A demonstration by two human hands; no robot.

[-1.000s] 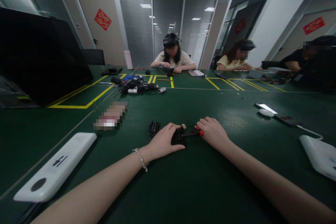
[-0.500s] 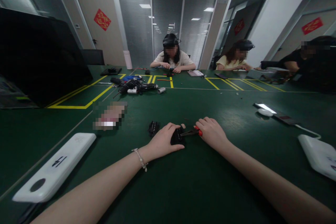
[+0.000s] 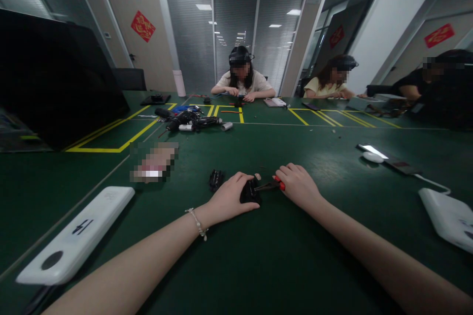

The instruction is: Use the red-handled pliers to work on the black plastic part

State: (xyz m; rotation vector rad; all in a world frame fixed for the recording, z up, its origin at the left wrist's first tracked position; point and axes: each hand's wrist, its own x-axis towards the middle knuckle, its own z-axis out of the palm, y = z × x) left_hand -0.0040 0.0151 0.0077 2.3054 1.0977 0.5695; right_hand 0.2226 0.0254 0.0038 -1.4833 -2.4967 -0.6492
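Note:
My left hand (image 3: 229,197) is closed around a small black part (image 3: 250,192) that rests on the green table (image 3: 258,266). My right hand (image 3: 298,184) grips red-handled pliers (image 3: 271,186), whose dark jaws reach left into the black part. A second small black piece (image 3: 216,179) lies on the table just left of my left hand. A thin bracelet sits on my left wrist.
A white power bank (image 3: 76,234) lies near left, another white device (image 3: 449,219) near right with a cable. A phone and white mouse (image 3: 372,156) sit at right. Black tools (image 3: 188,121) lie beyond, inside yellow tape lines. Several people work at the far side. A dark monitor (image 3: 55,78) stands left.

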